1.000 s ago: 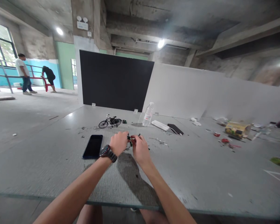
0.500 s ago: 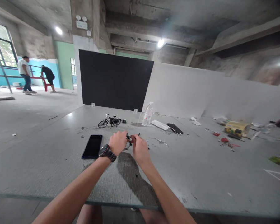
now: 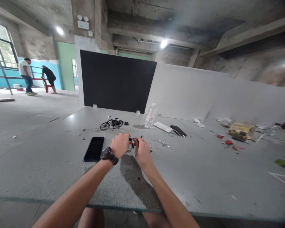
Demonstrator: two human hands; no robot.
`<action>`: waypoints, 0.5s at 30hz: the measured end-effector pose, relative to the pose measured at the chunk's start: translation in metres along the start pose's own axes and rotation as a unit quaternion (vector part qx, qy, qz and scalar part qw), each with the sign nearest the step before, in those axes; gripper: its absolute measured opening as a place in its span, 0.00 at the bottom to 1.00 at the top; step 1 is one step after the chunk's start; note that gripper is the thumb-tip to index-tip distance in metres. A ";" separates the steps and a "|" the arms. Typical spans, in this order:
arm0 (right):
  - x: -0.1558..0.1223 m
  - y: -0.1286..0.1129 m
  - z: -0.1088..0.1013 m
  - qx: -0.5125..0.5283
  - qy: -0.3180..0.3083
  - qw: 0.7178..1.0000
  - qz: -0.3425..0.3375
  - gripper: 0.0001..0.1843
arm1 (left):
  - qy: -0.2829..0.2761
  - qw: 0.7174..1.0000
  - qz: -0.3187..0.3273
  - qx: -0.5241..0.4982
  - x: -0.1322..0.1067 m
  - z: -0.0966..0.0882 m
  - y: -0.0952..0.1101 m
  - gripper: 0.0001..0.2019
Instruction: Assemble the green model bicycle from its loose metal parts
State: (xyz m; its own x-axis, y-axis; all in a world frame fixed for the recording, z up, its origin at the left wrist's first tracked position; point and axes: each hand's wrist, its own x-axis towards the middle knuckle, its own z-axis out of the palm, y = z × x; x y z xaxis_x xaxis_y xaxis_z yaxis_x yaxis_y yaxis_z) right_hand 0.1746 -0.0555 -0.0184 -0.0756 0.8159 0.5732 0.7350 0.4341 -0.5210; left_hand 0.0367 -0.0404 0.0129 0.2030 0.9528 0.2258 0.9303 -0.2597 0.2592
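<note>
My left hand (image 3: 120, 145), with a dark watch on its wrist, is closed on a small model bicycle part (image 3: 130, 147), dark with a spoked wheel showing below the fingers. From the other side my right hand (image 3: 143, 152) pinches at the same part, thumb and forefinger close to the left fingertips. Most of the part is hidden by the fingers. A thin black tip sticks up behind the right forefinger; what it belongs to, I cannot tell. Beyond the hands stands a black model bicycle (image 3: 111, 123), upright on the table.
Left of my hands lies a phone (image 3: 94, 149). Behind are a water bottle (image 3: 150, 116), a white power bank (image 3: 162, 127) and a dark slab (image 3: 178, 131). Small metal parts (image 3: 163, 143) lie to the right, with a yellow packet (image 3: 241, 131) farther off. Two people stand at far left.
My hands stay in nearly the same place, with only a slight shift of the right fingers and the held part. In the background, one person's head and arm have moved a little.
</note>
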 end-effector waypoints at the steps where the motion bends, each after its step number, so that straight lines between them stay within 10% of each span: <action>1: -0.001 0.000 0.001 0.004 0.003 1.000 -0.006 0.17 | -0.001 1.000 0.000 0.000 0.000 0.000 0.000 0.17; 15: 0.002 -0.003 0.000 -0.020 0.002 1.000 0.019 0.18 | -0.001 1.000 0.003 0.011 -0.003 -0.002 0.004 0.15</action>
State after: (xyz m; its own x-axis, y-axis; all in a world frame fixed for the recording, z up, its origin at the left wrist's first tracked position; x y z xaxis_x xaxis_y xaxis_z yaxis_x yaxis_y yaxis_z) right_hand 0.1726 -0.0551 -0.0160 -0.0451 0.8296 0.5565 0.7631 0.3881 -0.5167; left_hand 0.0394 -0.0450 0.0156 0.2093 0.9516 0.2250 0.9353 -0.2619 0.2378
